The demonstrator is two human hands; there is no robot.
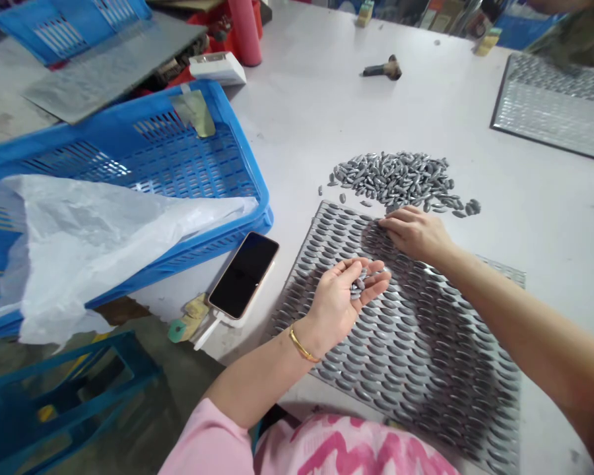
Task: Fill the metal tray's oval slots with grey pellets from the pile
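My left hand is cupped palm up over the tray, with several small grey oval pieces lying in its curled fingers. Rows of similar oval pieces cover the flat metal tray below. Near the tray's far edge, my right hand reaches down with fingertips pinched together at the rows; whatever is between them is too small to make out. Just beyond the right hand spreads a loose pile of grey oval pieces, a few of them scattered at its sides.
A blue plastic basket holding a white plastic sheet stands at the left. Beside it lies a phone with a cable plugged in. A dark-handled tool lies farther back. Another filled tray sits far right, near another person.
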